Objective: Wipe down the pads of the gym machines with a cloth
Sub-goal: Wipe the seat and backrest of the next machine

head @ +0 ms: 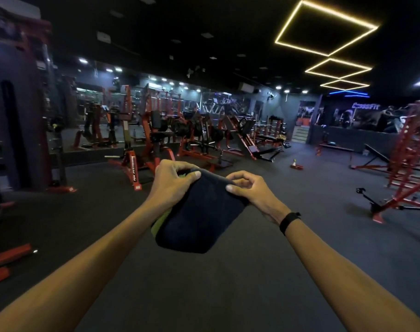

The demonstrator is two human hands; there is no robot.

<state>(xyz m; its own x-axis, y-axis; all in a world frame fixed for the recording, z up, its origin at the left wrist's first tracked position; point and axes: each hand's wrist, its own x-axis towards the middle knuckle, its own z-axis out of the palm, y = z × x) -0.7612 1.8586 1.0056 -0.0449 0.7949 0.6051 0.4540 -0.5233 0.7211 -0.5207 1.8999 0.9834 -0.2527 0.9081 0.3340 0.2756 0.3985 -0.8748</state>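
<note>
In the head view, both bare forearms reach up from the bottom corners of the frame and meet near the centre, where a dark navy, soft folded cloth (201, 212) with a strip of yellow-green showing along its lower left edge is held up in the air between the two hands. The left hand (173, 180) grips the cloth's upper left corner, fingers curled over the top edge and the thumb pressed flat on the near face. The right hand (249, 190), with a black band (289, 221) round its wrist, pinches the upper right corner between thumb and curled fingers. The cloth hangs down from the two hands, its rounded lower end sagging toward the lower centre of the frame, above the dark rubber floor (216, 283) and touching nothing else. Well beyond the hands, across the middle of the frame, stands a row of red-framed gym machines with black pads (156, 130), and more red frames (410, 149) fill the right edge. In the upper right, square outlines of yellow strip lights (324, 27) glow on the black ceiling.
</note>
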